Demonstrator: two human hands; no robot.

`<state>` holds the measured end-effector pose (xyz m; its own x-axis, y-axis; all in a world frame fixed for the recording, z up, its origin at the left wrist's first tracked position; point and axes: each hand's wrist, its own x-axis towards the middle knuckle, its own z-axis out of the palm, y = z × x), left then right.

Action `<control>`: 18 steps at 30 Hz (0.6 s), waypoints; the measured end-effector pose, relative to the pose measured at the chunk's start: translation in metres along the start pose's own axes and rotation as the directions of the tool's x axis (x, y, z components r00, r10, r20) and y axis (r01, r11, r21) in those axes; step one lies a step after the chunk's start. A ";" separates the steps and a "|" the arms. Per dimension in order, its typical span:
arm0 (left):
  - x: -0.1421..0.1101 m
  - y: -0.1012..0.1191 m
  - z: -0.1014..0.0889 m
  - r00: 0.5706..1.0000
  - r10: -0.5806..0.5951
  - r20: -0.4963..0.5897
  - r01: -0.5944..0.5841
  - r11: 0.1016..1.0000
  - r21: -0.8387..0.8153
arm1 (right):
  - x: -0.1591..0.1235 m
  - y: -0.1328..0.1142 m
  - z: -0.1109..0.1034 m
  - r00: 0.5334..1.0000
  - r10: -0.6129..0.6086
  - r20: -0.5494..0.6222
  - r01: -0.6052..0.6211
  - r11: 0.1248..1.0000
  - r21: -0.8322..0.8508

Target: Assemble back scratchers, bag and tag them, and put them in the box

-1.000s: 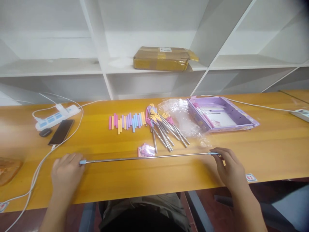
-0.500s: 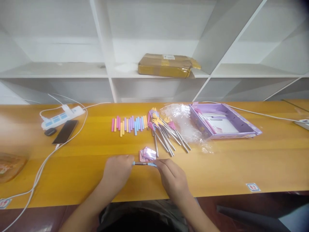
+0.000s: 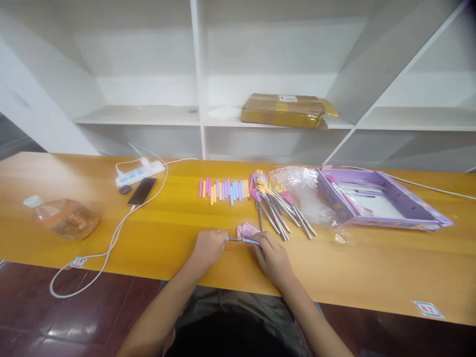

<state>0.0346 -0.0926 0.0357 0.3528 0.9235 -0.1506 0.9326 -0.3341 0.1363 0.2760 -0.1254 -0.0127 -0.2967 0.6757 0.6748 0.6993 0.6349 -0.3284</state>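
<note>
My left hand (image 3: pixel 208 246) and my right hand (image 3: pixel 272 256) rest close together on the wooden table (image 3: pixel 372 263), each pinching one end of a short collapsed metal telescopic rod (image 3: pixel 238 240) with blue ends. Just behind the rod lies a small stack of pink cards (image 3: pixel 246 229). Farther back a row of coloured sleeves (image 3: pixel 223 189) lies flat, beside a heap of metal rods with little coloured hand-shaped tips (image 3: pixel 277 206).
A purple open box (image 3: pixel 379 201) and crumpled clear plastic (image 3: pixel 307 193) lie at the right. A power strip (image 3: pixel 138 172), a phone (image 3: pixel 142 191), white cables and a lying bottle (image 3: pixel 63 216) are at the left. White shelves with a brown parcel (image 3: pixel 286 110) stand behind.
The rod was stretched long between my far-apart hands; both hands came together and the rod is now collapsed short. My view has shifted left, bringing the bottle into sight.
</note>
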 end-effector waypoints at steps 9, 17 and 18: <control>0.003 0.011 -0.003 0.999 -0.035 0.015 0.035 0.999 -0.004 | -0.010 0.007 -0.005 0.992 0.126 0.026 -0.125 0.991 -0.048; -0.008 0.006 -0.005 0.997 -0.039 0.068 0.044 0.996 -0.073 | -0.004 -0.003 0.010 0.997 0.015 0.071 -0.007 0.994 -0.113; -0.008 0.006 -0.005 0.997 -0.036 0.065 0.042 0.995 -0.092 | -0.004 -0.004 0.012 0.997 -0.002 0.076 0.012 0.991 -0.131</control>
<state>0.0367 -0.1011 0.0427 0.3232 0.9207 -0.2188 0.9357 -0.2765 0.2190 0.2664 -0.1261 -0.0217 -0.3469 0.7010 0.6231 0.7749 0.5885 -0.2306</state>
